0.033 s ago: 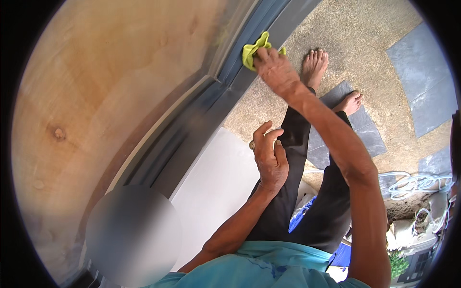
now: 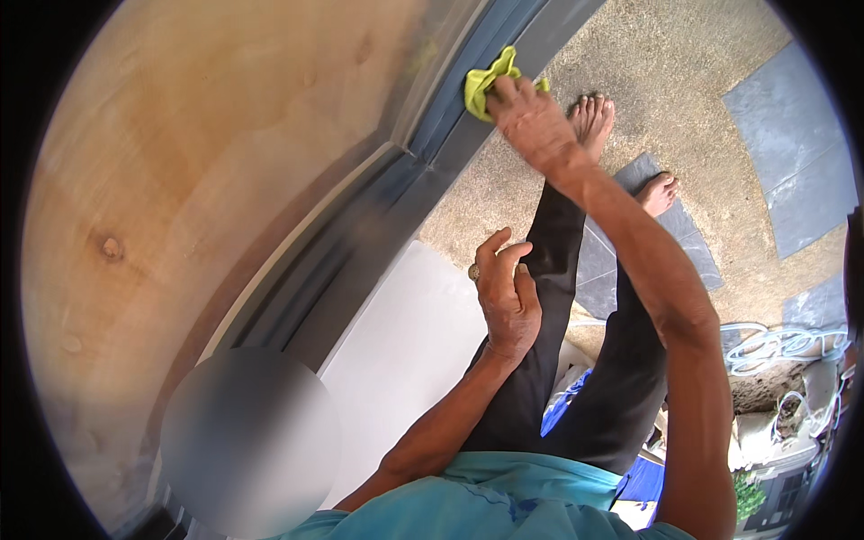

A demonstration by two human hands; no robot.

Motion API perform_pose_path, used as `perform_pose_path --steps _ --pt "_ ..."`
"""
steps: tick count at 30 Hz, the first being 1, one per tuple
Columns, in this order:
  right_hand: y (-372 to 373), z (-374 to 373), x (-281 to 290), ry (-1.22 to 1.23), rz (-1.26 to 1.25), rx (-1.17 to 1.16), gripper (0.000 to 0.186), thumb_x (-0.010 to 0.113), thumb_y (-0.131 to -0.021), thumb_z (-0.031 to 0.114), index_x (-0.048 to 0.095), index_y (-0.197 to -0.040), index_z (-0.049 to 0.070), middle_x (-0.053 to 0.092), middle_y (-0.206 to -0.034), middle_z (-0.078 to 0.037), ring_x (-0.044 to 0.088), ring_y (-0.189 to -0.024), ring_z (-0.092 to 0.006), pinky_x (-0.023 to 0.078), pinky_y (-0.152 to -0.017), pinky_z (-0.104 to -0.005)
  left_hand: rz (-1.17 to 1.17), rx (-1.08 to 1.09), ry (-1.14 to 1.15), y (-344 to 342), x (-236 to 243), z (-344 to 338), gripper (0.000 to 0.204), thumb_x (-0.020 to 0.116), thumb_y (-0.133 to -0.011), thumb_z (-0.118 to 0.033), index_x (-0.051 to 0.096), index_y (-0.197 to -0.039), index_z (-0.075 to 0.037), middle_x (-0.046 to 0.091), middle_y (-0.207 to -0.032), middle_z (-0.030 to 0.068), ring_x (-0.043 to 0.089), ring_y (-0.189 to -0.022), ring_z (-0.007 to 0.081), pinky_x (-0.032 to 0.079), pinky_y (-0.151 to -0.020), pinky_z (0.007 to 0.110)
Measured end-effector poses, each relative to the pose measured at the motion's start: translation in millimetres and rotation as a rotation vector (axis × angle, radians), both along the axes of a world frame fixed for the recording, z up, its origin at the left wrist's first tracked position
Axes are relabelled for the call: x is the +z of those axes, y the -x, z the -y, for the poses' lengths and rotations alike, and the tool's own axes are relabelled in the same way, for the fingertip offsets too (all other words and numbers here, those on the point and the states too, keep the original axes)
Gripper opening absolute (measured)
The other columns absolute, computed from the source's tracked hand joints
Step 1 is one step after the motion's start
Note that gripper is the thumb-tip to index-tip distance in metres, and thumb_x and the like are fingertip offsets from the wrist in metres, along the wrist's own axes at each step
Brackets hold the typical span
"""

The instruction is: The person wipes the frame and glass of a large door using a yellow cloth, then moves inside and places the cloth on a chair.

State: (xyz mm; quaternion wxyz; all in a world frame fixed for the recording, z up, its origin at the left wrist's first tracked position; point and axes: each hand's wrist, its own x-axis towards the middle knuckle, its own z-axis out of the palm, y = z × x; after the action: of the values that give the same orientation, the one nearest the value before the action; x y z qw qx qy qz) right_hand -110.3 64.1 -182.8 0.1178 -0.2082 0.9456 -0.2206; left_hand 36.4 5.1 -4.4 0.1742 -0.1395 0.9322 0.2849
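Note:
A crumpled yellow-green cloth is pressed to the dark grey frame beside the wooden panel. My right hand grips this cloth, its fingers bent over it, with the arm stretched far forward. Nothing is in my left hand. It hovers over my thigh near the white surface, fingers loosely curved and apart, a ring on one of them. How far the cloth is bunched under the right palm is hidden.
A large wooden panel fills the left side. Beyond my bare feet lies a gritty tan floor with grey slabs. A coiled pale hose and clutter sit at the right. A blurred round patch covers the lower left.
My right hand and the cloth have shifted slightly farther away and to the right along the grey frame. The left hand stays where it was.

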Motion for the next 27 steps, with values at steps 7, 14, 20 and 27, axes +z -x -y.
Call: perform_pose_path --steps 7,14,20,27 --pt "80 -109 -11 0.038 -0.137 -0.429 0.022 0.061 -0.088 0.007 0.061 -0.110 0.008 0.057 -0.106 -0.013 0.064 -0.096 -0.0312 0.058 -0.080 -0.0412 -0.016 -0.060 -0.029 2 -1 0 0.033 0.049 -0.082 0.012 0.063 -0.109 0.000 0.055 -0.125 0.0236 0.058 -0.112 0.0371 0.045 -0.094 0.044" --pt "38 -17 0 0.033 0.054 -0.503 0.019 0.059 -0.090 0.002 0.060 -0.108 0.001 0.053 -0.107 -0.014 0.066 -0.102 -0.0259 0.064 -0.076 -0.0327 0.013 -0.023 -0.049 3 -2 -5 0.036 0.051 -0.080 0.014 0.063 -0.109 -0.003 0.056 -0.126 0.0196 0.055 -0.117 0.0340 0.040 -0.100 0.043" --pt "-39 52 -1 0.130 0.209 0.062 0.020 0.060 -0.090 0.011 0.070 -0.107 0.005 0.058 -0.108 -0.008 0.063 -0.100 -0.0228 0.058 -0.081 -0.0348 -0.010 -0.045 -0.050 10 7 -17 0.039 0.050 -0.079 0.015 0.063 -0.109 -0.005 0.052 -0.133 0.0185 0.050 -0.126 0.0347 0.037 -0.106 0.044" --pt "14 -32 0 0.004 -0.029 0.015 0.020 0.062 -0.089 0.011 0.069 -0.108 0.007 0.058 -0.110 -0.007 0.062 -0.102 -0.0229 0.059 -0.079 -0.0334 -0.009 -0.076 -0.019 7 4 -12 0.038 0.050 -0.080 0.015 0.062 -0.110 -0.005 0.050 -0.135 0.0194 0.050 -0.126 0.0352 0.041 -0.103 0.043"
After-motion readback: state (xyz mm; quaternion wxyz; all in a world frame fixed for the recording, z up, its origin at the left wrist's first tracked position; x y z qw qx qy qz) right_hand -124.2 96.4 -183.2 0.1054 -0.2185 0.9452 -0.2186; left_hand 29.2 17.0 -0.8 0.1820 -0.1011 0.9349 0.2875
